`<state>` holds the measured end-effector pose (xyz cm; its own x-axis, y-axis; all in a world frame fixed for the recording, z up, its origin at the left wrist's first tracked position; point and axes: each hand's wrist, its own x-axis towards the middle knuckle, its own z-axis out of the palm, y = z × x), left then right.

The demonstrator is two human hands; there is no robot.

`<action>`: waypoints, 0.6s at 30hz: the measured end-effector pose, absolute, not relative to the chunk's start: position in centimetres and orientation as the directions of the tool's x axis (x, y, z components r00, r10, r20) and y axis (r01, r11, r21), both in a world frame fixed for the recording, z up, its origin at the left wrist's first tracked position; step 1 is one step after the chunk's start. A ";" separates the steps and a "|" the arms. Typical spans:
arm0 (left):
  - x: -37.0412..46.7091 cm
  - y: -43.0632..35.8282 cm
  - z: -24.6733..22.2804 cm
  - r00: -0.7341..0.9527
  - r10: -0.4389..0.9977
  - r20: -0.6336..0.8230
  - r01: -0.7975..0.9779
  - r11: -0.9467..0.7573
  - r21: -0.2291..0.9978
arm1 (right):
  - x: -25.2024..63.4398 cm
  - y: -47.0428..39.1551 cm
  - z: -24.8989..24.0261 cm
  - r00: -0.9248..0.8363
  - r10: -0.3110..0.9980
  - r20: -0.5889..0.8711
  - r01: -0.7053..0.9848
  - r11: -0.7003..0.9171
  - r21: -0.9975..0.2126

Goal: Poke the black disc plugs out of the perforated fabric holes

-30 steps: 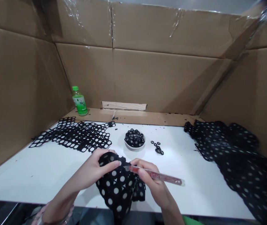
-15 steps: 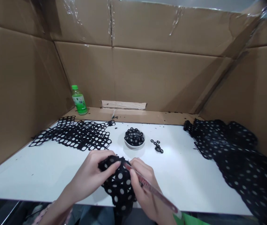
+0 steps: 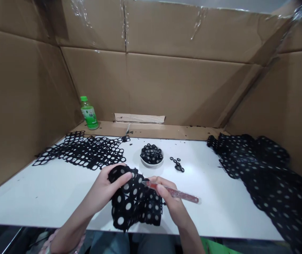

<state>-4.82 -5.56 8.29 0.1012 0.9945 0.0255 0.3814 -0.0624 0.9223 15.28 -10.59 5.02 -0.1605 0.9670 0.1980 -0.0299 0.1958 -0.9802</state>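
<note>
My left hand (image 3: 108,190) pinches the upper left part of a black cloth (image 3: 129,206) dotted with pale circles, its thumb on top. The cloth hangs down over the table's front part. My right hand (image 3: 169,195) is closed round a slim, pointed, clear-and-red tool (image 3: 184,195), whose tip touches or nearly touches the cloth just right of my left thumb. Beyond the hands, a white bowl (image 3: 152,164) is heaped with small black-rimmed discs. Several loose discs (image 3: 177,164) lie to its right.
Black netting with open round holes (image 3: 87,151) lies at the left of the white table (image 3: 209,197). A large heap of dotted black cloth (image 3: 270,183) covers the right side. A green bottle (image 3: 89,113) stands at the back left. Cardboard walls (image 3: 172,88) enclose the table.
The cloth has spread wider and its lower edge has risen. My left hand has moved slightly up and left. The tool has swung from a steep slant to nearly level.
</note>
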 end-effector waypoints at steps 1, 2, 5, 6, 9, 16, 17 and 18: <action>-4.8 -5.4 8.2 0.073 0.997 0.002 0.366 -0.028 0.930 | 15.3 -10.6 4.9 -0.145 0.970 0.194 -0.012 0.194 -0.981; -4.7 -5.3 8.1 0.042 0.999 -0.019 0.355 0.003 0.935 | 15.3 -10.7 4.8 -0.138 0.971 0.196 0.003 0.198 -0.980; -4.6 -5.0 8.2 0.105 0.994 0.003 0.347 -0.039 0.937 | 15.2 -11.0 5.3 -0.161 0.964 0.210 0.024 0.217 -0.976; -4.5 -5.0 8.3 0.189 0.981 0.033 0.347 -0.098 0.933 | 15.2 -11.2 5.6 -0.172 0.962 0.214 0.028 0.222 -0.975; -4.1 -5.2 8.7 0.393 0.917 0.066 0.384 -0.229 0.895 | 15.3 -11.6 6.6 -0.193 0.955 0.224 0.053 0.238 -0.970; -4.1 -5.7 8.8 0.371 0.923 0.098 0.475 -0.279 0.835 | 15.2 -11.9 7.4 -0.179 0.947 0.267 0.122 0.291 -0.949; -4.1 -5.8 8.9 0.386 0.914 0.125 0.481 -0.315 0.818 | 15.2 -11.9 7.5 -0.182 0.947 0.266 0.138 0.293 -0.946; -4.1 -5.9 9.1 0.406 0.901 0.153 0.489 -0.356 0.797 | 15.1 -12.0 7.6 -0.184 0.946 0.267 0.156 0.296 -0.942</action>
